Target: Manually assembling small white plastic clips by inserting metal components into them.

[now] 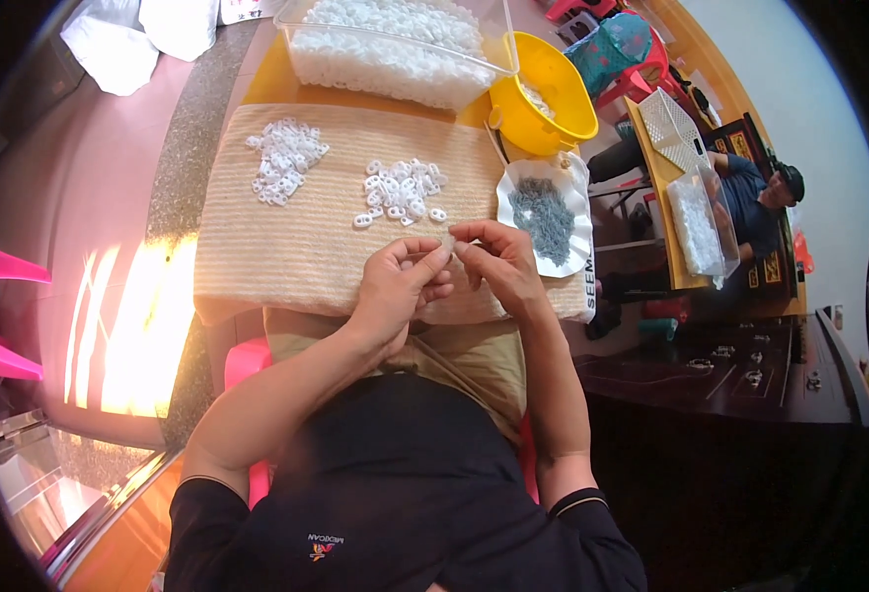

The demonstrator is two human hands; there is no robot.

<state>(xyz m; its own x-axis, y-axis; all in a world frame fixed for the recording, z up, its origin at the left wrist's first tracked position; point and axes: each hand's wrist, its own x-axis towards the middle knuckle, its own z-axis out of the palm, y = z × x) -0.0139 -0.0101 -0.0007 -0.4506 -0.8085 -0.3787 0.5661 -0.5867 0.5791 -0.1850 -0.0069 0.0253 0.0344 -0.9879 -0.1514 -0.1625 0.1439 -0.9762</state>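
My left hand pinches a small whitish plastic piece between thumb and forefinger, just past the near edge of the heaps. Meeting it from the right, my right hand has its thumb and forefinger closed at the same piece; whatever else it grips is too small to make out. Beyond my hands lies a loose pile of white oval plastic parts with holes. A second heap of white parts is farther left. To the right, a white wavy-rimmed dish holds many tiny dark grey pieces.
A beige ribbed towel covers the work surface. At its far side stand a clear bin full of white parts and a yellow basin. A pink stool is at left. Another person sits at right by a tray.
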